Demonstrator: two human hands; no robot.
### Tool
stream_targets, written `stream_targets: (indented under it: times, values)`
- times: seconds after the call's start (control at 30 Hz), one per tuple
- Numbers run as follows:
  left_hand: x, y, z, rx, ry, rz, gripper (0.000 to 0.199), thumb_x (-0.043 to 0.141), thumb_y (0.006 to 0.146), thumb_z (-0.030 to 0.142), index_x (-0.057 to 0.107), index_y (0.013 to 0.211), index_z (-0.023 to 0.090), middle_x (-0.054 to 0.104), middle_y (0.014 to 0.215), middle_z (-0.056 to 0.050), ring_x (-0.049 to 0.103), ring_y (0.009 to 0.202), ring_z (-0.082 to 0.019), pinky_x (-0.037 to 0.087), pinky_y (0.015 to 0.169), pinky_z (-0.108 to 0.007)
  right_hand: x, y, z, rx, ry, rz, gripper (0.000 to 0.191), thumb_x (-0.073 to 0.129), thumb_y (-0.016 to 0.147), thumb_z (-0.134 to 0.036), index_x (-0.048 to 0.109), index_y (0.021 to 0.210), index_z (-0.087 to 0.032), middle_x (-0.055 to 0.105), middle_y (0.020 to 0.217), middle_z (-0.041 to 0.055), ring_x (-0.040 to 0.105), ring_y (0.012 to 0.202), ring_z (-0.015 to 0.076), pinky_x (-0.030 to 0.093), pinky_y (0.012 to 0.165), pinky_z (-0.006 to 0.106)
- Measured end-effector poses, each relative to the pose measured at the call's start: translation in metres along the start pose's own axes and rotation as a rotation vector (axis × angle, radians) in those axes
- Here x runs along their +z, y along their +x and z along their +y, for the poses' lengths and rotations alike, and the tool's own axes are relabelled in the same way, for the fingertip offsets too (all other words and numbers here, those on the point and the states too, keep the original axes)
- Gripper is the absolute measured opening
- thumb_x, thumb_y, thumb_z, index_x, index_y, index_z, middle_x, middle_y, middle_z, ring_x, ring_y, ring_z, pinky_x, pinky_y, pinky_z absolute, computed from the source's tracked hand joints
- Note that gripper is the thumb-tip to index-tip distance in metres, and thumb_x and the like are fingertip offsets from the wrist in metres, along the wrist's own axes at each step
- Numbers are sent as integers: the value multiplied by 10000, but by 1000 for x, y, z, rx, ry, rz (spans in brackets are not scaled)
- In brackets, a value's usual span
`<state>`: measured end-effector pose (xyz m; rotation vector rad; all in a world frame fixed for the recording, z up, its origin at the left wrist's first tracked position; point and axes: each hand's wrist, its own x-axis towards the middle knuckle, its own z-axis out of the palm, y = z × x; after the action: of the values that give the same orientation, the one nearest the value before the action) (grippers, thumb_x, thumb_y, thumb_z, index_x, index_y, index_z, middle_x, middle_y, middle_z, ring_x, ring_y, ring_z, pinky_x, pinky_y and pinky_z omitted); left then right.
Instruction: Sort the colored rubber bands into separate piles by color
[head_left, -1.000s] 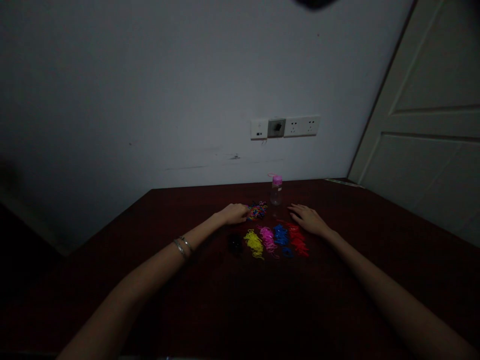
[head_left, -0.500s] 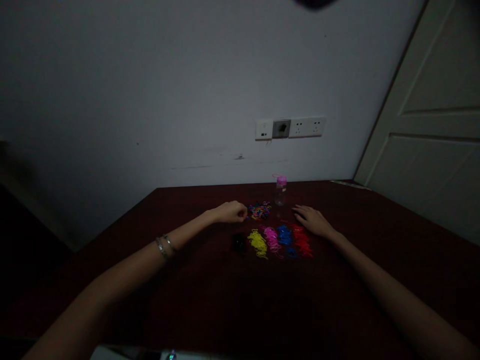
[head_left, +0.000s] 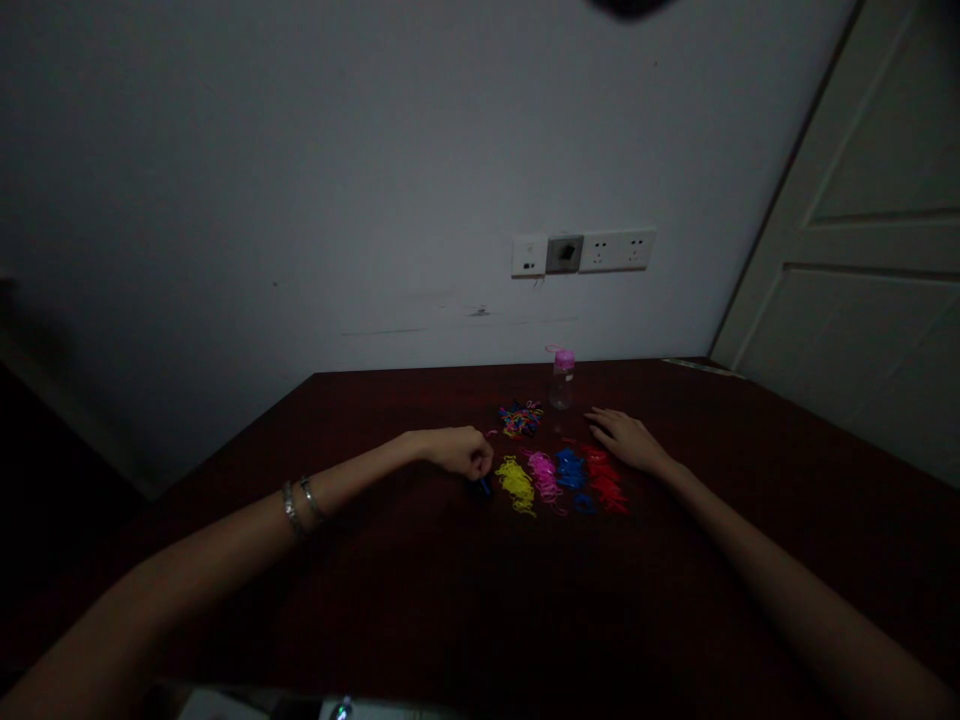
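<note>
My left hand is closed in a pinch just left of the yellow rubber bands. A small bluish rubber band shows below its fingertips, over a dark pile that the hand partly hides. To the right lie piles of pink rubber bands, blue rubber bands and red rubber bands. Behind them is a mixed-colour heap of rubber bands. Beside the red pile, my right hand rests on the table with fingers stretched out, holding nothing.
A clear bottle with a pink lid stands behind the piles. The dark red table meets a pale wall carrying a row of sockets. A panelled door is at the right. Pale objects show at the table's near edge.
My left hand has moved from the mixed heap toward me, down to the dark pile left of the yellow bands. My right hand has stayed in place.
</note>
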<state>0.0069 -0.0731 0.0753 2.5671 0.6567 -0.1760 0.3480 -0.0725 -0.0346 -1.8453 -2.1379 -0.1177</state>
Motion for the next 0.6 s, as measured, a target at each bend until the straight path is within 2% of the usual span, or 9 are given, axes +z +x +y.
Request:
stream_targets:
  times: [0.17, 0.3, 0.37, 0.47, 0.6]
  values:
    - [-9, 11, -31, -31, -84, 58, 196, 579, 609, 131, 657, 788, 148, 590, 663, 18, 507, 596, -80, 346, 560, -169, 1, 0, 0, 0, -6, 15, 460, 289, 860, -410, 481, 1237, -230, 440, 1323, 63, 388, 1202, 256, 340, 944, 448]
    - [-14, 19, -67, -149, -68, 250, 213, 586, 612, 180, 647, 807, 119, 597, 726, -3, 507, 645, -86, 358, 598, -179, 0, 0, 0, -3, -14, 10, 460, 290, 861, -403, 477, 1242, -226, 436, 1327, 67, 385, 1204, 253, 335, 948, 444]
    - [-14, 21, -77, -179, -127, 258, 215, 592, 619, 200, 642, 807, 108, 594, 709, -7, 504, 632, -86, 360, 592, -184, -1, 0, -1, -4, -13, 8, 463, 285, 863, -404, 483, 1238, -217, 435, 1327, 69, 384, 1205, 253, 335, 952, 439]
    - [-12, 18, -74, -102, -227, 146, 198, 601, 639, 222, 641, 795, 107, 595, 687, -10, 503, 623, -83, 356, 585, -184, -2, -1, -2, 0, -14, 8, 467, 279, 864, -408, 483, 1236, -214, 435, 1326, 70, 380, 1207, 254, 331, 955, 441]
    - [-7, 11, -49, 12, -235, 8, 205, 623, 651, 245, 648, 809, 118, 565, 638, 5, 475, 582, -73, 330, 546, -178, -1, 0, 0, -3, -8, 1, 465, 290, 861, -415, 479, 1239, -220, 437, 1325, 68, 379, 1206, 257, 331, 950, 450]
